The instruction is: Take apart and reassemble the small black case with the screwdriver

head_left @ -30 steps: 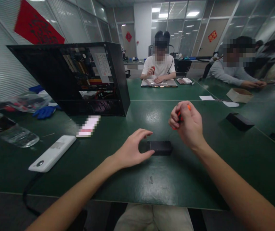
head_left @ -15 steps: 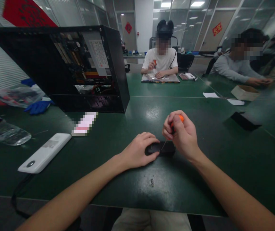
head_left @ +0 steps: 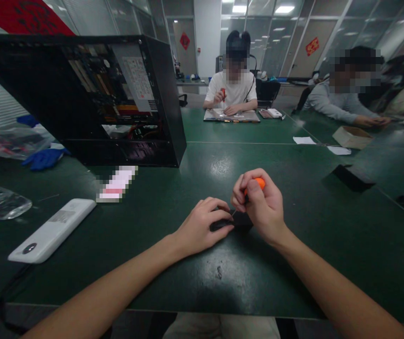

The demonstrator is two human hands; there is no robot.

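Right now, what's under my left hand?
A black rectangular block: part shows within the curve of your left hand; its right portion extends toward the orange-handled screwdriver in your right hand. What your left hand covers is hidden.

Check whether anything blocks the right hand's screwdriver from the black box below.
Nothing visible does: the screwdriver in the right hand slants down toward the black box; the left hand is close beside, not between them.

Glossy green table [head_left: 315, 197], loaded on both sides
Left: black case [head_left: 165, 103], blue glove [head_left: 44, 159], bottle [head_left: 2, 201], white device [head_left: 52, 231]. Middle: black block [head_left: 243, 221]. Right: papers [head_left: 304, 140], carton [head_left: 352, 138], black box [head_left: 353, 178].
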